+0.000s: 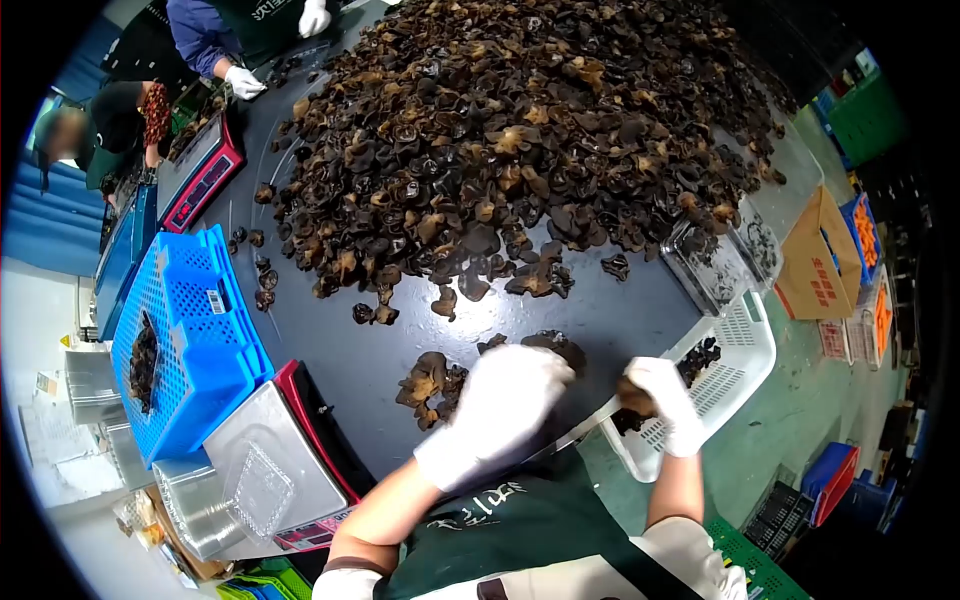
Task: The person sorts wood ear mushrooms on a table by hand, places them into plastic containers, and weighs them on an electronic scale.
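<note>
My left hand (512,402), in a white glove, is over the table's near edge, smeared by motion. Dark wood ear mushrooms (560,349) show just beyond its fingertips; whether it grips any is unclear. My right hand (662,390), also gloved in white, is closed on a brown wood ear mushroom (636,398) above the near end of a white basket (757,345). Dark pieces lie inside that basket. Left of my left hand sits a small cluster of wood ears (428,382). A large heap of them (520,140) covers the far table.
A scale (262,470) with a clear tray (264,482) stands at left, beside blue crates (205,340). Clear containers (708,265) sit at the table's right edge, near a cardboard box (815,255). Across the table, a co-worker's gloved hand (244,83) is near another scale (200,175).
</note>
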The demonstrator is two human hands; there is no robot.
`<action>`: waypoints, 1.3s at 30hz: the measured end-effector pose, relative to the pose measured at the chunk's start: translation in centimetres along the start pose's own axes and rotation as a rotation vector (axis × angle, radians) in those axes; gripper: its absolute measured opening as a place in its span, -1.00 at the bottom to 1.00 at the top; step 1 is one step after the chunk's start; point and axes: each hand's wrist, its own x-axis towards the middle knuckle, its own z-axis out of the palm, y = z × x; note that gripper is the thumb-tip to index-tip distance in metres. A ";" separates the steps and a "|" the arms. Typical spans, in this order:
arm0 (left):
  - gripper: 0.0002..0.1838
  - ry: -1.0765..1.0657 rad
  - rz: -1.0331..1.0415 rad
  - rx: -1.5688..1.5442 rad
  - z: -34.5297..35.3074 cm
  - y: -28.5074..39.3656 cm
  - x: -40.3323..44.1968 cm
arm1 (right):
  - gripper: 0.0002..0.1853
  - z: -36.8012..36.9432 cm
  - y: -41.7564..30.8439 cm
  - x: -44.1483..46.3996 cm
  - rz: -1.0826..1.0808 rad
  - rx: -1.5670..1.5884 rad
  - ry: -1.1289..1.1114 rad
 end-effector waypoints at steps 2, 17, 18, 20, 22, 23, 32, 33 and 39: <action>-0.82 0.215 -0.325 -0.002 -1.1 -4.2 -1.6 | -0.82 -4.3 -0.6 -2.1 0.294 0.016 -0.043; -0.78 -0.115 -0.420 0.066 -1.6 -10.8 -7.2 | -0.62 8.7 -1.2 7.2 -0.630 -0.827 0.145; -0.68 -0.040 -0.393 0.076 -2.0 -9.3 -7.9 | -0.66 8.9 -1.2 7.6 -0.655 -0.839 0.154; -0.57 0.136 -0.448 0.060 -3.1 -7.5 -9.5 | -0.73 8.3 -1.8 8.0 -0.638 -0.595 0.117; -0.59 0.283 -0.538 -0.043 -3.9 -7.6 -11.9 | -0.74 6.8 -2.3 7.2 -0.580 -0.436 0.113; -0.61 0.356 -0.614 -0.001 -4.1 -8.2 -13.4 | -0.78 5.8 -2.9 6.2 -0.514 -0.364 0.136; -0.58 0.797 -0.742 0.009 -2.7 -16.1 -15.0 | -0.55 -5.0 4.3 -2.0 -0.348 1.545 0.623; -0.55 0.743 -0.759 0.200 -3.0 -15.6 -13.4 | -0.53 -4.1 4.3 -2.2 -0.331 1.514 0.601; -0.70 0.514 -0.563 0.472 -1.1 -15.6 -10.7 | -0.83 7.9 -1.4 2.2 -0.205 -0.141 0.324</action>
